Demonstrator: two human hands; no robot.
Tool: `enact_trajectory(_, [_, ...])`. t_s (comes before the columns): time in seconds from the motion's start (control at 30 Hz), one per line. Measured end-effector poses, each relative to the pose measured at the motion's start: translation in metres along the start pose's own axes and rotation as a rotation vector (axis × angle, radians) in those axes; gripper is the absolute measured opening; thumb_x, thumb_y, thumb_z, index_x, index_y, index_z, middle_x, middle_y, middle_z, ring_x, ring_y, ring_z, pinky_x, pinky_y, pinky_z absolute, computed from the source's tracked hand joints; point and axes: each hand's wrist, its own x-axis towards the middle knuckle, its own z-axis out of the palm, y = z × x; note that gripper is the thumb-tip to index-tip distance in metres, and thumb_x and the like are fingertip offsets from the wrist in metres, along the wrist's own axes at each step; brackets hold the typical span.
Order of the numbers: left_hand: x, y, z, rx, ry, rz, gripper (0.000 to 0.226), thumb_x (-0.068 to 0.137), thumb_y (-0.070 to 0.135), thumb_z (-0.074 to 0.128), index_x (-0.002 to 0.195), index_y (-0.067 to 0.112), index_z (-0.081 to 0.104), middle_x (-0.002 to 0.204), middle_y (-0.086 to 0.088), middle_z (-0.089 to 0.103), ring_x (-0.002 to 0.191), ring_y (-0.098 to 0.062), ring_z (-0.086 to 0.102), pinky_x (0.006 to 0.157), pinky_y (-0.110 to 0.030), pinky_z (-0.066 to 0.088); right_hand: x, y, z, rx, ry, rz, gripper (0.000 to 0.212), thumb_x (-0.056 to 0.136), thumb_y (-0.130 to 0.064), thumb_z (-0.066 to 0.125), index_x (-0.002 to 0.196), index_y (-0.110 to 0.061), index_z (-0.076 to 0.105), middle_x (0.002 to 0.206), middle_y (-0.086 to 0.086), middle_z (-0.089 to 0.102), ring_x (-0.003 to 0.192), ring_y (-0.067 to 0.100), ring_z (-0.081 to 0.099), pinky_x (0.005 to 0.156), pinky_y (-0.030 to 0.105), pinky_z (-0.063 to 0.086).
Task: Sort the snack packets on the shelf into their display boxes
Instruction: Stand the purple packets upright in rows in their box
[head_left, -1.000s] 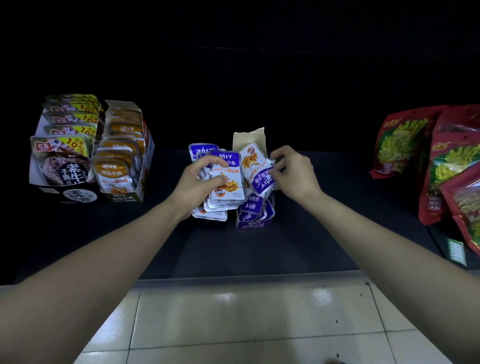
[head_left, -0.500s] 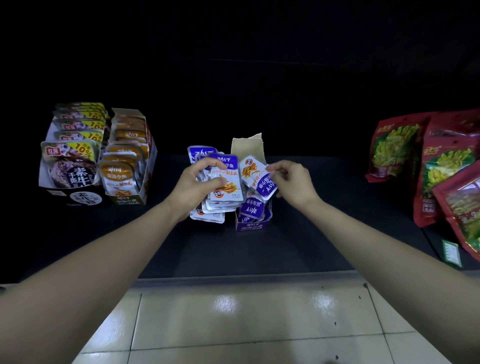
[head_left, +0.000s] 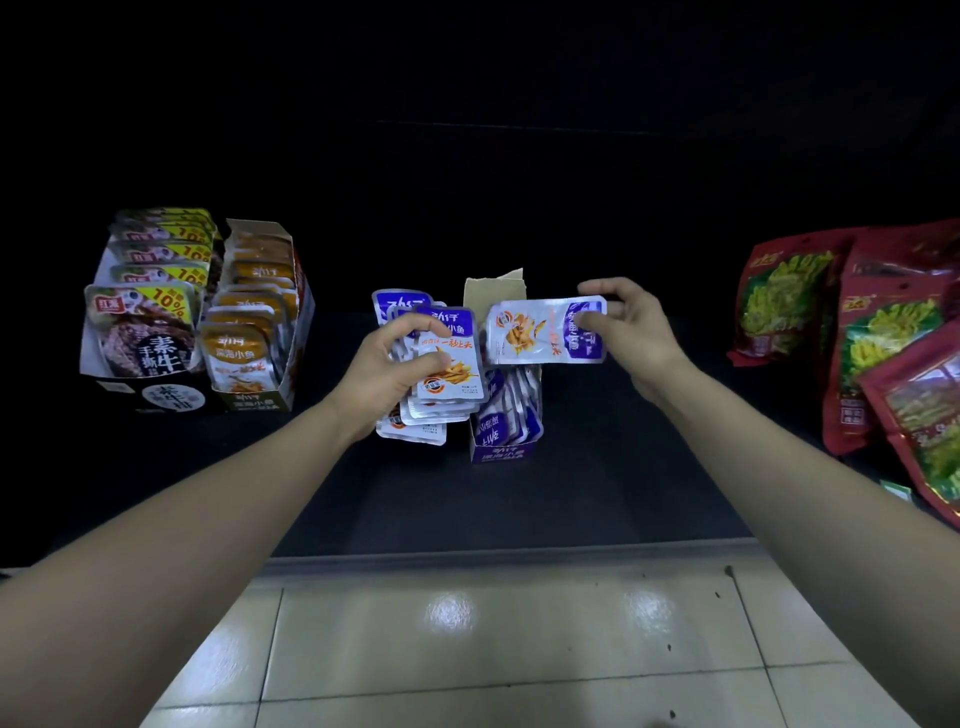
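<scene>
Purple packet (head_left: 545, 330) sideways above display box (head_left: 506, 441), right-hand fingers (head_left: 589, 318) pinching end

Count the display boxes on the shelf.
3. A black box stands at far left, an orange box right beside it, and a purple box at centre. The dark back of the shelf may hide more.

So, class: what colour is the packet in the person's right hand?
The flat foil packet is white and purple, orange print; head view.

Bare forearms (head_left: 218, 499), bare left hand (head_left: 387, 374), bare right hand (head_left: 641, 332)
</scene>
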Motion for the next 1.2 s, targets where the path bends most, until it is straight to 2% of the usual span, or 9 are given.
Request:
enact_trajectory(0.17, [-0.002, 0.003, 0.001, -0.005, -0.023, 0.009, 0.018, 0.088, 0.003, 0.068, 0.101, 0.014, 0.066, 0.1, -0.001, 0.071, 0.089, -0.016, 0.071, 0.074, -0.025, 0.056, 0.002, -0.011, 0.0, 0.104, -0.172, 0.03, 0.017, 0.096, -0.002, 0.053, 0.1, -0.016, 0.061, 0.083, 0.003, 0.068, 0.066, 0.009, 0.066, 0.057, 0.023, 0.053])
enact_trajectory(0.33, [-0.006, 0.008, 0.012, -0.103, -0.066, -0.034, 0.014, 0.095, 0.019, 0.058, 0.096, 0.008, 0.065, 0.086, -0.001, 0.07, 0.08, -0.013, 0.069, 0.066, -0.023, 0.054, -0.002, -0.014, 0.024, -0.085, -0.498, 0.057, 0.017, 0.096, -0.006, 0.056, 0.107, -0.019, 0.055, 0.102, 0.013, 0.069, 0.089, 0.024, 0.071, 0.076, 0.037, 0.058])
enact_trajectory(0.43, [-0.008, 0.009, 0.015, -0.129, -0.103, -0.032, 0.03, 0.085, 0.032, 0.061, 0.099, 0.007, 0.064, 0.09, -0.003, 0.07, 0.084, -0.017, 0.07, 0.068, -0.026, 0.055, -0.001, -0.012, 0.037, -0.12, -0.491, 0.027, 0.022, 0.093, -0.007, 0.062, 0.109, -0.017, 0.052, 0.107, 0.017, 0.067, 0.094, 0.03, 0.07, 0.079, 0.043, 0.057])
enact_trajectory(0.53, [-0.008, 0.009, 0.011, -0.148, -0.107, -0.052, 0.026, 0.077, 0.024, 0.07, 0.097, 0.01, 0.063, 0.092, -0.006, 0.07, 0.084, -0.022, 0.072, 0.065, -0.028, 0.056, 0.0, -0.013, 0.051, -0.101, -0.406, -0.019, 0.032, 0.089, -0.009, 0.069, 0.113, -0.014, 0.048, 0.102, 0.019, 0.065, 0.087, 0.026, 0.07, 0.072, 0.039, 0.058])
enact_trajectory(0.63, [-0.007, 0.01, 0.008, -0.158, -0.093, -0.055, 0.027, 0.073, 0.015, 0.075, 0.097, 0.013, 0.064, 0.095, -0.008, 0.07, 0.085, -0.025, 0.073, 0.066, -0.03, 0.057, -0.002, -0.014, 0.069, -0.065, -0.244, -0.085, 0.034, 0.086, -0.012, 0.072, 0.11, -0.015, 0.048, 0.103, 0.016, 0.06, 0.095, 0.025, 0.068, 0.068, 0.035, 0.058])
enact_trajectory(0.73, [-0.008, 0.012, 0.006, -0.186, -0.04, -0.054, 0.026, 0.076, 0.009, 0.075, 0.099, 0.014, 0.063, 0.099, -0.007, 0.071, 0.088, -0.025, 0.072, 0.067, -0.03, 0.057, -0.003, -0.016, 0.081, 0.133, -0.161, -0.006, 0.034, 0.087, -0.015, 0.071, 0.113, -0.015, 0.049, 0.108, 0.015, 0.058, 0.095, 0.028, 0.068, 0.067, 0.038, 0.059])
enact_trajectory(0.83, [-0.009, 0.016, 0.001, -0.208, 0.023, -0.048, 0.021, 0.084, 0.003, 0.07, 0.099, 0.016, 0.062, 0.104, -0.009, 0.07, 0.087, -0.025, 0.072, 0.065, -0.031, 0.057, -0.006, -0.016, 0.081, 0.236, -0.248, 0.102, 0.043, 0.092, -0.011, 0.064, 0.129, -0.014, 0.043, 0.12, 0.009, 0.056, 0.095, 0.019, 0.067, 0.06, 0.025, 0.056])
enact_trajectory(0.97, [-0.012, 0.019, -0.005, -0.203, -0.004, -0.018, 0.023, 0.088, 0.001, 0.065, 0.1, 0.02, 0.062, 0.109, -0.009, 0.067, 0.091, -0.025, 0.071, 0.065, -0.033, 0.057, -0.014, -0.007, 0.083, 0.249, -0.378, 0.132, 0.055, 0.092, -0.002, 0.061, 0.14, -0.012, 0.037, 0.133, 0.01, 0.053, 0.116, 0.027, 0.061, 0.086, 0.039, 0.057])
enact_trajectory(1.2, [-0.01, 0.025, 0.0, -0.176, -0.016, 0.004, 0.027, 0.092, -0.004, 0.055, 0.099, 0.02, 0.063, 0.108, -0.007, 0.067, 0.094, -0.026, 0.071, 0.069, -0.035, 0.058, -0.019, -0.005, 0.085, 0.282, -0.349, -0.033, 0.051, 0.091, -0.002, 0.063, 0.137, -0.011, 0.043, 0.135, 0.013, 0.05, 0.119, 0.03, 0.058, 0.078, 0.031, 0.059])
